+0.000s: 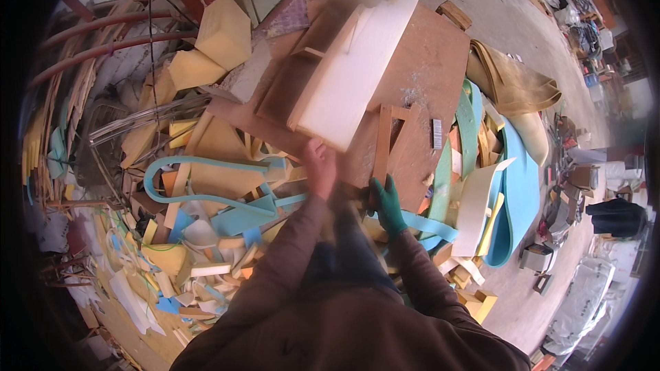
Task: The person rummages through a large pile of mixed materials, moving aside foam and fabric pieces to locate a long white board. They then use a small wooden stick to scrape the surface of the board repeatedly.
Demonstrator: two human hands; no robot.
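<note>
The bare left hand (321, 166) touches a long, white-topped foam-like block (366, 72) near the brown tabletop (430, 82)'s front edge; uneven pulling could tip it. Its grip and the green-gloved right hand (387, 207)'s, I can't tell.

- Place type: workshop, apparently for cutting foam.
- Landmark: work table (440, 55), brown top, scuffed and dusty.
- Wooden frame (381, 143): at the near part of the work table.
- Foam offcuts (167, 259): heaped left of the work table.
- Blue foam sheet (520, 189): folded, right of the work table.
- Bare floor (496, 22): dusty, beyond the work table.
</note>
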